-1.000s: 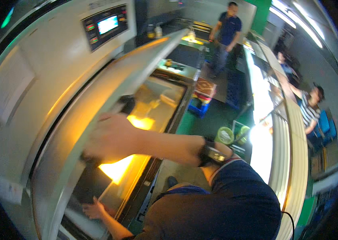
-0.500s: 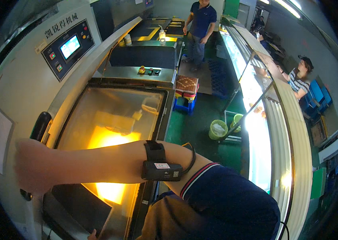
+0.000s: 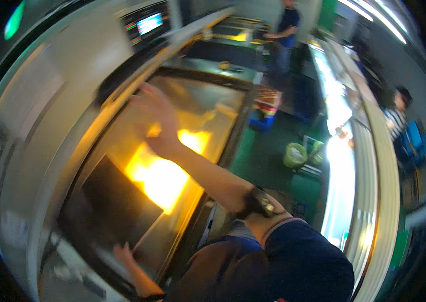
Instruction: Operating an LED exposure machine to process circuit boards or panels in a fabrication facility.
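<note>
My right hand (image 3: 158, 118) is stretched over the yellow-lit glass bed (image 3: 213, 100) of a machine, blurred, with fingers and thumb apart and nothing visible in it. Its fingertips come near the long black handle (image 3: 124, 78) on the machine's raised lid edge (image 3: 92, 128); whether they touch it I cannot tell. A dark flat sheet (image 3: 117, 189) lies on the near left part of the bed, beside a bright yellow glow (image 3: 165, 186). My left hand (image 3: 126, 255) is at the sheet's near edge, its fingers smeared by motion.
A control panel with a lit screen (image 3: 150, 23) is on the machine's wall. Past the bed stand a stool with stacked coloured pieces (image 3: 268, 95) and green bins (image 3: 295, 155). A bright light table (image 3: 341, 191) runs along the right. One person (image 3: 284, 35) stands ahead; another (image 3: 399, 108) sits at right.
My right hand has left the black handle at the left and swung forward over the bed, opening. More of my left hand and the dark sheet shows. The whole view has turned.
</note>
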Available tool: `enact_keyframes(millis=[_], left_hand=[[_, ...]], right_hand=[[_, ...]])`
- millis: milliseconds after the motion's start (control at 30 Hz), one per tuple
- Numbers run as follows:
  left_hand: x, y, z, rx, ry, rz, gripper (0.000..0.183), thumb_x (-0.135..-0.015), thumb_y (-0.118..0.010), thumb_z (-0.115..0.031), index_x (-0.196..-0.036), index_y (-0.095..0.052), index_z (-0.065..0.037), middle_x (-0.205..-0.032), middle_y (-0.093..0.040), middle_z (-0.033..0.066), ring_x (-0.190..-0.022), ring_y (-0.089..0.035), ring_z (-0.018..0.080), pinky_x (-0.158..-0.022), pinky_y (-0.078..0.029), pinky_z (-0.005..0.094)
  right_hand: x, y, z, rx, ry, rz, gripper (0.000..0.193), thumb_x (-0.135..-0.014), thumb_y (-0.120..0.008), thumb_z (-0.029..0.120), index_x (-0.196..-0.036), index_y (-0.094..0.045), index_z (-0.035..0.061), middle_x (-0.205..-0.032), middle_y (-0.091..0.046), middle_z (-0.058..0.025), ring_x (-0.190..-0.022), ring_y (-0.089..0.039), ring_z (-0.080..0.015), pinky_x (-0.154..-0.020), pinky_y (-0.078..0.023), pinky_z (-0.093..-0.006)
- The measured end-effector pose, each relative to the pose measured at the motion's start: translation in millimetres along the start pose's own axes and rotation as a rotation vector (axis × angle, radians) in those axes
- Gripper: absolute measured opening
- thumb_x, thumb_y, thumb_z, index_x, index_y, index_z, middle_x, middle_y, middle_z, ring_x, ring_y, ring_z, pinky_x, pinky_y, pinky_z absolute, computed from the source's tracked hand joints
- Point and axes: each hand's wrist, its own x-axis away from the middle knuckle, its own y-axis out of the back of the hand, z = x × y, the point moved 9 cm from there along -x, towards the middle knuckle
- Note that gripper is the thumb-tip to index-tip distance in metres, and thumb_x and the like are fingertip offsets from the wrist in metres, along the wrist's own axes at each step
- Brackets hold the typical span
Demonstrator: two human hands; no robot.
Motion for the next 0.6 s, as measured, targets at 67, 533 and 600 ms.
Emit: enact_keyframes(millis=[67,533,600], left_hand=[[71.1,-9.9,-164.5,-0.432,-0.438,-0.19,0.054,-0.076,-0.074,-0.03,-0.116,-0.059,0.002,-0.121,-0.056,0.0209,-0.113,-0.053,0.0359,-0.096,-0.041,0.0429],[139.1,-16.6,-156.9,-0.426,-0.609,0.133,0.063,-0.091,-0.042,-0.054,-0.141,-0.042,-0.015,-0.151,-0.031,0.0011,-0.142,-0.017,0.0322,-0.111,-0.002,0.0645],[136.4,-17.2,-142.1,-0.449,-0.58,0.179,0.063,-0.091,-0.042,-0.054,-0.141,-0.043,-0.016,-0.151,-0.031,0.0009,-0.143,-0.016,0.0315,-0.111,-0.001,0.0645]], right_hand=[[125.2,23.9,-76.6,0.279,-0.501,0.175,0.05,-0.083,-0.065,0.008,-0.13,-0.047,0.0078,-0.138,-0.044,-0.0135,-0.129,-0.04,-0.0335,-0.107,-0.033,-0.0407],[411.8,25.4,-169.3,1.078,-1.34,0.999,0.068,-0.07,-0.07,0.051,-0.114,-0.06,-0.0006,-0.114,-0.063,-0.0238,-0.102,-0.062,-0.0345,-0.085,-0.051,-0.0399],[414.7,19.6,-165.6,0.914,-1.479,0.994,0.061,-0.069,-0.07,0.056,-0.088,-0.068,-0.0021,-0.09,-0.07,-0.0198,-0.083,-0.067,-0.0338,-0.075,-0.054,-0.0378]])
